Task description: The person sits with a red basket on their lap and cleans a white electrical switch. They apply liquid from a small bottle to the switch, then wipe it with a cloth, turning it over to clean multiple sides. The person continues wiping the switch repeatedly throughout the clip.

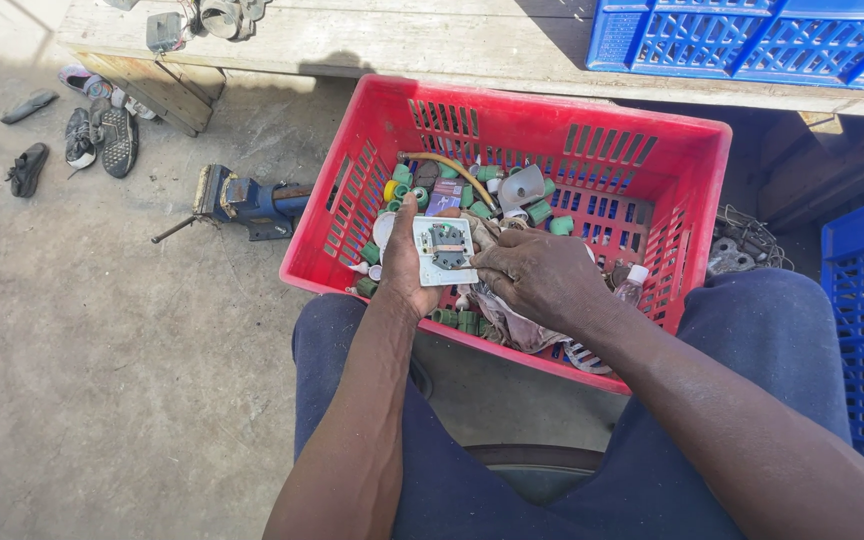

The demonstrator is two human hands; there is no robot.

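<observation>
A white square socket plate (444, 250) is clasped in the left hand (404, 262), grip closed on its left edge; the right hand (542, 275) is curled at its right edge. Both are held over a red crate (512, 125) of green fittings (457, 320), a blue vise (242, 200) on the floor beside.

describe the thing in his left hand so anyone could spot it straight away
Start at the red crate between the knees. Over its front half, the left hand holds a small white square plate with a dark round mechanism. Its neighbours are green fittings.
</observation>
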